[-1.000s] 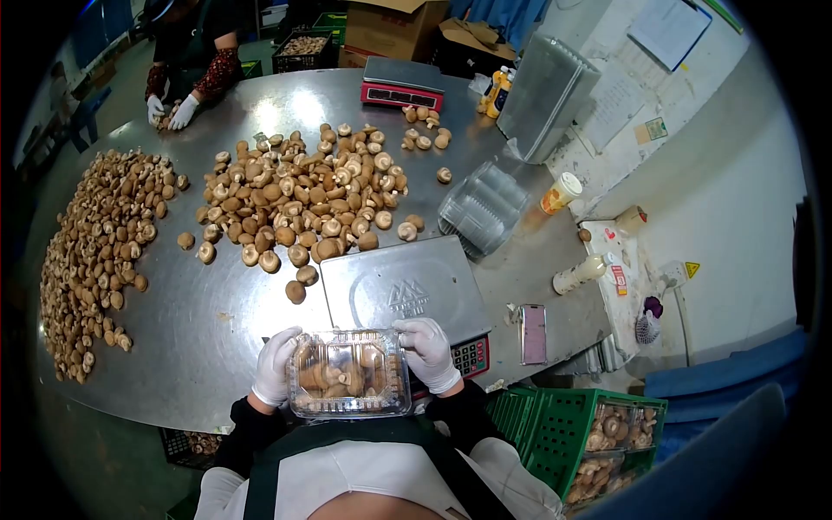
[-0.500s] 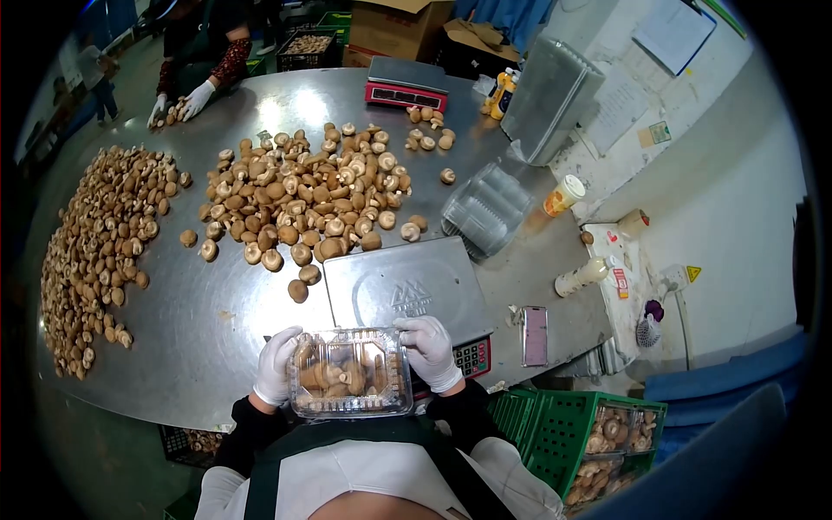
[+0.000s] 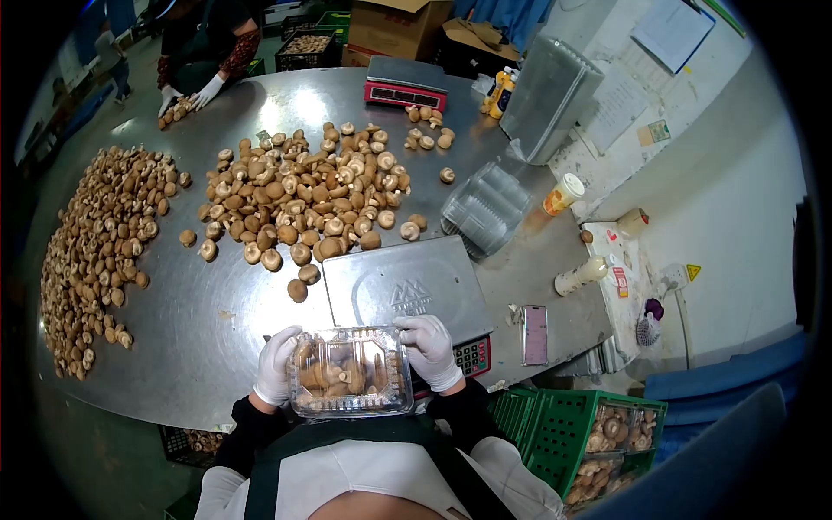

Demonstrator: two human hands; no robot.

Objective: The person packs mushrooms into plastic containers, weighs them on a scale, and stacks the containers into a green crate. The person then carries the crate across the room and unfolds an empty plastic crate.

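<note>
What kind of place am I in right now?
Probably a mushroom sorting and packing room: loose mushrooms are heaped on a big metal table, a keypad scale sits in front of you, and a green crate holds clear boxes filled with mushrooms.

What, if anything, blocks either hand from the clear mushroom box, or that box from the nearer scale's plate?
Nothing visible. The left hand and right hand touch the clear box at its sides, and no object shows between it and the scale plate beyond.
</note>
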